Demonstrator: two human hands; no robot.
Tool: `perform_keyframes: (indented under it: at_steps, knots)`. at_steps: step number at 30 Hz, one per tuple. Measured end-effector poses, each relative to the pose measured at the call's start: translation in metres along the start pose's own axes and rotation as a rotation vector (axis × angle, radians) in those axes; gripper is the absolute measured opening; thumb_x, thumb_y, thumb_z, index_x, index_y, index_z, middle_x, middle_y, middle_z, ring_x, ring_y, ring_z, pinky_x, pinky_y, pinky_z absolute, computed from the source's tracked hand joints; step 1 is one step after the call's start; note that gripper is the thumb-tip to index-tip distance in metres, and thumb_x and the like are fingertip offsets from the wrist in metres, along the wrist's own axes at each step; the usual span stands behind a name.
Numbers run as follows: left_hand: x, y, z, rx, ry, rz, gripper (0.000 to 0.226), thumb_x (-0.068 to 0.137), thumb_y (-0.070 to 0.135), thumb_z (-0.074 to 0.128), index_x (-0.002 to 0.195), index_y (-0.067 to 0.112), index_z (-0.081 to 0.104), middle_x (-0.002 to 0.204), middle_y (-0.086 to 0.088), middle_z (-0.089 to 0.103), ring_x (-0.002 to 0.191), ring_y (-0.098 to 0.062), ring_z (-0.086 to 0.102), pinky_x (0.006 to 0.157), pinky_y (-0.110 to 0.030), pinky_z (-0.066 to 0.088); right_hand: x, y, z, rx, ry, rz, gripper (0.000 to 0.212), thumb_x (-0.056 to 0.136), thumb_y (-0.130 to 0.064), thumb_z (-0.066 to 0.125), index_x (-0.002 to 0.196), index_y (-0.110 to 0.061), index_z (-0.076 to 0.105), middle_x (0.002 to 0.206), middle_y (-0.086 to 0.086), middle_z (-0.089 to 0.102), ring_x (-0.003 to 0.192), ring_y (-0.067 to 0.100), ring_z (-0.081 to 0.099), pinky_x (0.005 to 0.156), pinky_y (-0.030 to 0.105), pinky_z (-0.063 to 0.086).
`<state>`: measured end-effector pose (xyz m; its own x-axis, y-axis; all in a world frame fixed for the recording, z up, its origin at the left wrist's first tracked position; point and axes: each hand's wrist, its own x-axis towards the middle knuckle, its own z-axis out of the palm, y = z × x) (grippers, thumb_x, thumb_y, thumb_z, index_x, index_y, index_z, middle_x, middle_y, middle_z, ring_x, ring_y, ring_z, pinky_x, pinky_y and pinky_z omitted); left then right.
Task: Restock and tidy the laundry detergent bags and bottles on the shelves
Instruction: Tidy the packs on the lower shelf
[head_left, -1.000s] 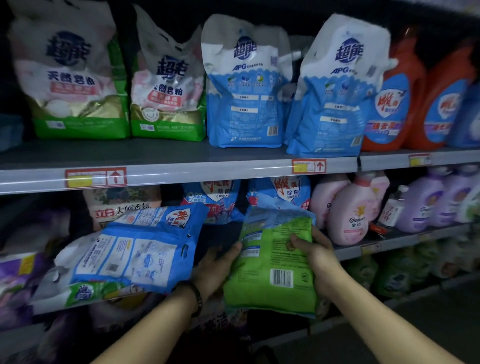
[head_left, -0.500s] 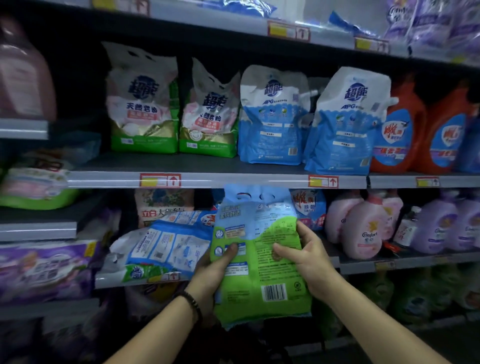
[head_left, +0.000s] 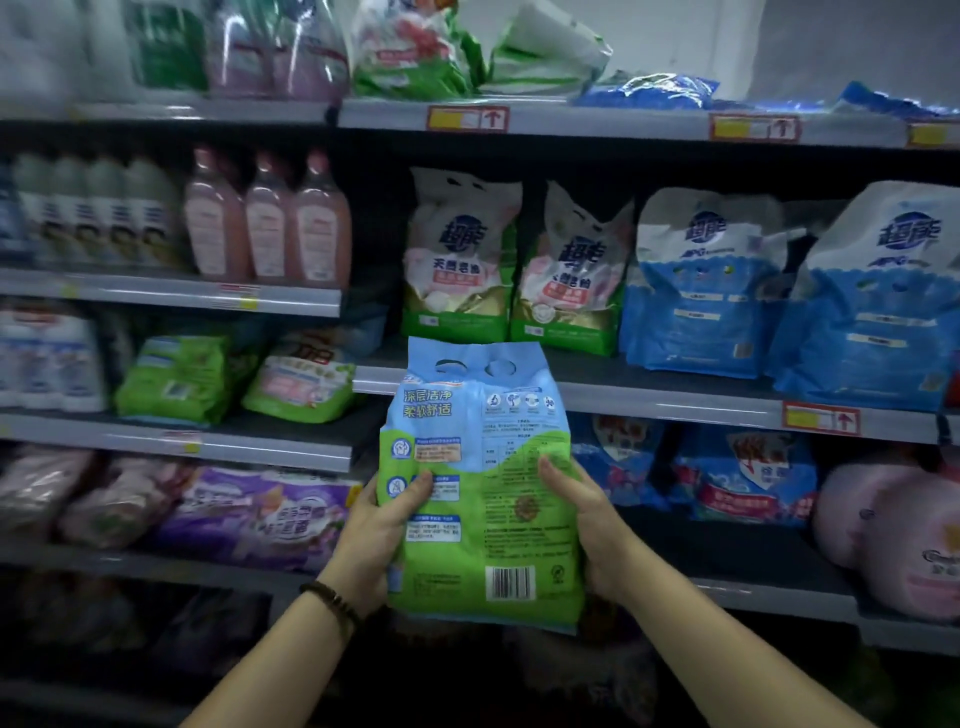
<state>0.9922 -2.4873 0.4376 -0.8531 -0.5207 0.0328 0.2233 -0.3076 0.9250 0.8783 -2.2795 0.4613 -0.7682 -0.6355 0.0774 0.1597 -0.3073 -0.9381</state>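
Note:
I hold a green and light-blue detergent bag (head_left: 480, 488) upright in front of the shelves, its back with a barcode facing me. My left hand (head_left: 376, 535) grips its left edge and my right hand (head_left: 587, 525) grips its right edge. Behind it, two green-and-white detergent bags (head_left: 511, 270) and two blue-and-white bags (head_left: 779, 291) stand on a grey shelf (head_left: 649, 397). To the left, green bags (head_left: 182, 376) lie on a lower shelf (head_left: 208, 441) beside a pink-and-green bag (head_left: 301, 379).
Pink bottles (head_left: 267, 221) and a row of pale bottles stand on the upper left shelf. Purple bags (head_left: 260, 514) lie at lower left. Blue bags (head_left: 737, 473) and pink bottles (head_left: 893, 525) fill the lower right shelf. More bags sit on the top shelf (head_left: 571, 122).
Both hands lifted the green bag up off the lower shelf and turned it upright. My view swung up and to the left, bringing the left shelf section and the top shelf into sight.

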Motion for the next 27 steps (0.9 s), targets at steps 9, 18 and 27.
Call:
perform_keyframes:
  at_steps: [9, 18, 27]
  knots:
    - [0.006, 0.055, -0.119, 0.170, 0.191, 0.084, 0.036, 0.088, 0.022, 0.082, 0.121, 0.010, 0.072, 0.112, -0.019, 0.080, 0.103, -0.043, 0.076, 0.095, -0.068, 0.057, 0.069, 0.073, 0.113, 0.067, 0.063, 0.169, 0.033, 0.096, -0.017, 0.072, 0.127, -0.005, 0.071, 0.113, 0.024, 0.078, 0.101, 0.046, 0.077, 0.095, 0.066, 0.058]
    - [0.049, 0.084, -0.217, 0.656, 0.503, 0.233, 0.070, 0.078, 0.069, 0.078, 0.137, 0.035, 0.059, 0.125, 0.014, 0.074, 0.117, -0.011, 0.070, 0.105, -0.045, 0.054, 0.154, 0.120, 0.214, 0.111, 0.050, 0.240, 0.035, 0.091, -0.023, 0.078, 0.125, -0.019, 0.074, 0.110, 0.017, 0.081, 0.099, 0.041, 0.078, 0.084, 0.059, 0.064]
    - [0.082, 0.049, -0.242, 1.363, 0.422, 0.458, 0.116, 0.057, 0.102, 0.055, 0.159, 0.052, 0.030, 0.171, -0.010, 0.016, 0.158, -0.033, 0.016, 0.127, -0.052, 0.023, 0.242, 0.153, 0.256, 0.132, 0.115, 0.155, 0.021, 0.097, -0.020, 0.073, 0.117, -0.022, 0.078, 0.111, 0.015, 0.080, 0.103, 0.042, 0.077, 0.092, 0.069, 0.057]
